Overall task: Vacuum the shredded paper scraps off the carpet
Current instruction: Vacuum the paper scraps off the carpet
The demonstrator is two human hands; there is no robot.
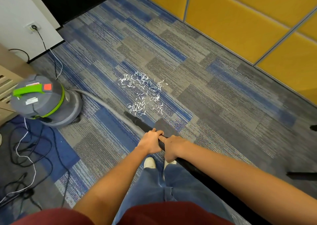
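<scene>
Your left hand [151, 141] and your right hand [173, 146] are both clamped on the black wand [140, 122], fingers curled round it, the two hands touching each other with the left a little farther along the tube. The grey ribbed hose [103, 101] comes in from the left and meets the wand at your left hand; the joint itself is hidden under your fingers. Beyond your hands the wand runs away from you and to the left, and its tip sits at the near-left edge of the paper scraps [144, 91]. You cannot tell from this view whether the tip touches the carpet [223, 91] or hangs just above it.

As for progress, judge this as the very start of the job. The patch looks whole, no cleared strip shows through it, and the tip has only reached its near edge. Practically all the collecting is left to do.

The scraps are short, thin white slivers, scattered loosely in the middle of the floor, over blue and grey striped tiles. They bunch thicker at the far-left corner and again by the wand tip, with a sparser spread to the right and a few strays off the edges.

To the left stands the grey and green vacuum canister [44, 98], its power cord [42, 41] running up to a wall socket [33, 26].
</scene>
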